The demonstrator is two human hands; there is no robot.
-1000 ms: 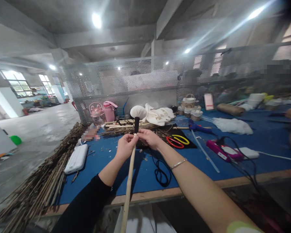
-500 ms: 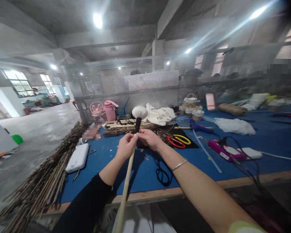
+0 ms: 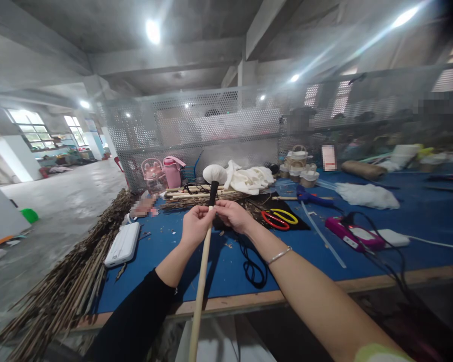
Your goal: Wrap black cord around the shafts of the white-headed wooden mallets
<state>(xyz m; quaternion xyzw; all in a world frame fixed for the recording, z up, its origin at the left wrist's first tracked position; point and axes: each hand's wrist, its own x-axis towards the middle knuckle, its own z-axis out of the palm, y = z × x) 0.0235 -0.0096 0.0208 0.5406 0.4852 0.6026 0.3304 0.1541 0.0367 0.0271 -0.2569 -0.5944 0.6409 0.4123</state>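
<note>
A pale wooden stick with a round white cloth head and a black wrapped neck slants up from the bottom of the view. My left hand is closed round the stick just below the black wrapping. Opposite it, my right hand pinches with thumb and fingers at the wrapping's lower end; fingertips of both hands meet there and hide what lies between them. A loop of black cord lies on the blue table below my right hand. Scissors with red and yellow handles lie to the right.
Bundled dry twigs line the table's left edge beside a white power bank. Behind the hands are white cloth and more sticks. A blue glue gun, a purple device and cables occupy the right. A perforated metal screen stands behind.
The stick's lower end has swung slightly right and its white head slightly left, so it stands a little more upright. Both hands keep their hold at nearly the same place.
</note>
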